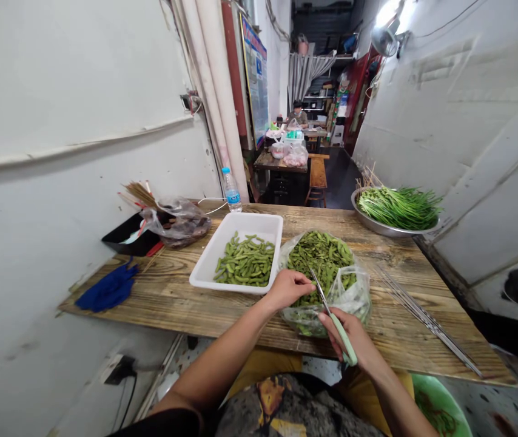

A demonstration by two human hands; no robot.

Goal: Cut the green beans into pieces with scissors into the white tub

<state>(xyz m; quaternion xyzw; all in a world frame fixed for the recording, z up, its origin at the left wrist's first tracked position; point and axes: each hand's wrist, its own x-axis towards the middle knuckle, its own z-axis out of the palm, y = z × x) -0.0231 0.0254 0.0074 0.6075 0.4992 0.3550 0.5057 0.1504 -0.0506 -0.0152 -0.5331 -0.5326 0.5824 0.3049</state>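
My right hand [349, 332] is closed round the pale green handles of a pair of scissors [341, 337], whose blades point up and away over a clear plastic bag [359, 290] full of edamame pods [318, 255]. Fingers pinched, my left hand [290, 287] holds a green edamame pod [309, 286] close beside the blades; most of that pod is hidden by the fingers. Left of the bag stands a white plastic tray [274, 227] with a heap of edamame pods [245, 262] in it.
A steel bowl of green stalks [398, 209] sits at the back right, and metal skewers [427, 318] lie at the right. A water bottle [231, 192], black box [125, 235] and blue cloth [107, 287] are left. A green tub [441, 405] stands below. A person [298, 114] sits far back.
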